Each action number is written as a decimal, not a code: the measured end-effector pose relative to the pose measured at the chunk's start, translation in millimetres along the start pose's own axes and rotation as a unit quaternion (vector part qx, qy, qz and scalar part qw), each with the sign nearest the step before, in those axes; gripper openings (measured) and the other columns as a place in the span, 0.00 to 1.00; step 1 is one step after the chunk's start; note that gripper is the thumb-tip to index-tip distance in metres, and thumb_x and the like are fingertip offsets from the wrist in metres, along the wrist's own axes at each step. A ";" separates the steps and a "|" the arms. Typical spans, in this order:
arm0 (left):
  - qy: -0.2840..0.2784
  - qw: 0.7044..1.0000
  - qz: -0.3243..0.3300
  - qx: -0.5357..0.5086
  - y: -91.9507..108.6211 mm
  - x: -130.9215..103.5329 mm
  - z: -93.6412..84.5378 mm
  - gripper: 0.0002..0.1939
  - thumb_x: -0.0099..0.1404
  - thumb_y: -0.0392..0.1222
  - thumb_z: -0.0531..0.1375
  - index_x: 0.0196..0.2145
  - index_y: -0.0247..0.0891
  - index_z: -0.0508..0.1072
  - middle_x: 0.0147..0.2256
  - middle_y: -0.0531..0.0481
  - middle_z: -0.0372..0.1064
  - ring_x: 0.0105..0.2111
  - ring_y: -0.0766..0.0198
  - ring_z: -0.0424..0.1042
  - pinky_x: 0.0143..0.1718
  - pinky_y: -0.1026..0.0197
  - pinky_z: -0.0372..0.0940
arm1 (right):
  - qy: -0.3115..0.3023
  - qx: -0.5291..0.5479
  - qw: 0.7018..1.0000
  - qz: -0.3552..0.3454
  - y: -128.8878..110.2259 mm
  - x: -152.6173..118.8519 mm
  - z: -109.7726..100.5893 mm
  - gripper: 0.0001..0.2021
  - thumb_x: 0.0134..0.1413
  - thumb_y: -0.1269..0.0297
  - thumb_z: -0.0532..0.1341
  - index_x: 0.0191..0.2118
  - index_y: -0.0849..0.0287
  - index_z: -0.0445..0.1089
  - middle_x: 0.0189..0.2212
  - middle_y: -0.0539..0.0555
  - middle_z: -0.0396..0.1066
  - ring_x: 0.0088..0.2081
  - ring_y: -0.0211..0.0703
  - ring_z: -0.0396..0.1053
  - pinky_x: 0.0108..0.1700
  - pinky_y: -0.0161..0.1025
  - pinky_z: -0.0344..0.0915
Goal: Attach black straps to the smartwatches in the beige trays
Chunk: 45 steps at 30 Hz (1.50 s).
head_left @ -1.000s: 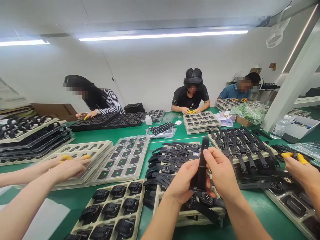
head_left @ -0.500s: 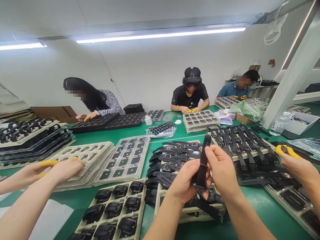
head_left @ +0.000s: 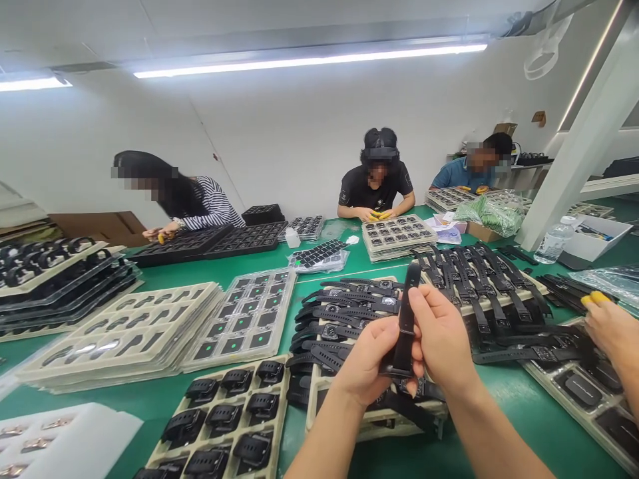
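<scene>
Both my hands are around a black smartwatch, its black strap (head_left: 407, 313) standing upright between them. My left hand (head_left: 367, 359) grips the lower part, by the watch body, which is partly hidden by my fingers. With thumb and fingers, my right hand (head_left: 439, 336) pinches the strap near the band loop. Beneath them lies a beige tray (head_left: 312, 409) stacked with watches (head_left: 330, 330) whose straps are spread flat. Another beige tray (head_left: 272, 459) at front left holds watches (head_left: 224, 416) with straps curled closed.
More strapped watches (head_left: 466, 279) cover a tray at right. A co-worker's hand (head_left: 612, 332) with yellow finger covers reaches in over a tray of dark cases (head_left: 579, 389). Stacked trays (head_left: 124, 326) and a white foam tray (head_left: 107, 432) stand left. Three people work opposite; a bottle (head_left: 554, 239) stands right.
The co-worker's hands at left have gone from view, baring the white foam tray. The co-worker's hand at right has moved outward. My hands keep nearly the same hold on the watch.
</scene>
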<state>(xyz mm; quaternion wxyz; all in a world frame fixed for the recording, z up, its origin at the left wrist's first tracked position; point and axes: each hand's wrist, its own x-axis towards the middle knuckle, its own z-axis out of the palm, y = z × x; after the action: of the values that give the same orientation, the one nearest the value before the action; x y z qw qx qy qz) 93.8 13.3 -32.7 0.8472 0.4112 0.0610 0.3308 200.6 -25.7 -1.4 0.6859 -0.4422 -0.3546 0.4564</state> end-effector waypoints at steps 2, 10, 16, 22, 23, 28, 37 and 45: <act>0.001 1.000 -0.003 0.003 0.4 -0.1 -0.2 0.19 0.65 0.53 0.67 0.38 0.31 0.78 0.25 0.50 0.70 0.22 0.67 0.73 0.17 0.69 0.72 | 0.005 -0.002 1.000 0.000 -0.7 -0.5 0.0 0.24 0.57 0.37 0.65 0.32 0.54 0.62 0.14 0.37 0.55 0.07 0.30 0.55 0.04 0.25 0.55; 0.019 0.996 -0.001 0.085 1.8 -1.5 3.8 0.24 0.64 0.58 0.66 0.43 0.32 0.78 0.28 0.45 0.75 0.23 0.63 0.75 0.18 0.68 0.69 | -0.001 -0.022 1.000 -0.005 1.5 2.4 -2.4 0.23 0.59 0.37 0.63 0.33 0.54 0.63 0.15 0.37 0.53 0.08 0.29 0.51 0.06 0.24 0.50; 0.170 0.819 0.198 0.512 16.2 -10.0 12.0 0.10 0.67 0.41 0.65 0.45 0.38 0.80 0.42 0.44 0.81 0.41 0.56 0.80 0.44 0.59 0.76 | -0.037 -0.092 0.980 -0.170 4.6 12.4 -14.7 0.22 0.67 0.41 0.57 0.38 0.56 0.73 0.33 0.50 0.71 0.29 0.35 0.67 0.29 0.29 0.68; 0.157 0.611 0.388 0.672 19.2 -16.2 8.2 0.15 0.70 0.35 0.62 0.54 0.40 0.73 0.47 0.43 0.80 0.45 0.58 0.81 0.50 0.59 0.75 | -0.078 -0.099 0.978 -0.164 15.1 9.6 -14.7 0.17 0.68 0.45 0.60 0.42 0.54 0.75 0.36 0.51 0.72 0.36 0.41 0.68 0.39 0.34 0.67; 0.160 0.599 0.414 0.667 17.9 -15.9 7.6 0.17 0.69 0.35 0.63 0.54 0.41 0.72 0.46 0.44 0.80 0.44 0.59 0.81 0.48 0.60 0.76 | -0.064 -0.072 0.984 -0.147 18.0 8.6 -13.1 0.17 0.68 0.45 0.59 0.42 0.54 0.75 0.35 0.50 0.72 0.36 0.40 0.68 0.38 0.34 0.66; 0.131 0.575 0.510 0.627 13.7 -12.7 6.5 0.15 0.67 0.31 0.64 0.51 0.40 0.73 0.40 0.46 0.79 0.39 0.62 0.80 0.44 0.64 0.77 | -0.034 0.045 0.995 -0.084 28.1 5.8 -7.0 0.17 0.64 0.44 0.63 0.43 0.54 0.73 0.30 0.47 0.68 0.29 0.38 0.62 0.32 0.33 0.61; 0.134 0.581 0.516 0.615 9.9 -12.5 5.3 0.13 0.68 0.30 0.63 0.48 0.39 0.77 0.41 0.43 0.79 0.39 0.62 0.80 0.41 0.64 0.77 | 0.004 0.080 0.994 -0.073 27.0 3.9 -0.3 0.20 0.58 0.43 0.68 0.41 0.55 0.72 0.30 0.48 0.68 0.27 0.36 0.61 0.27 0.32 0.60; 0.204 0.602 0.468 0.614 14.5 -14.4 7.1 0.11 0.65 0.33 0.67 0.44 0.44 0.82 0.35 0.48 0.76 0.34 0.63 0.77 0.35 0.64 0.74 | -0.039 -0.030 0.990 -0.130 23.3 3.4 -5.4 0.23 0.69 0.42 0.55 0.45 0.57 0.76 0.31 0.53 0.70 0.28 0.41 0.63 0.28 0.36 0.64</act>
<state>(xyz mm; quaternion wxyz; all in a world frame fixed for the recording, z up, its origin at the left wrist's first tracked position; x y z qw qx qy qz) 77.9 6.3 -19.8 0.0904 0.7284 0.2203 0.6425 199.3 -19.6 -24.7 0.7115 -0.3947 -0.4489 0.3695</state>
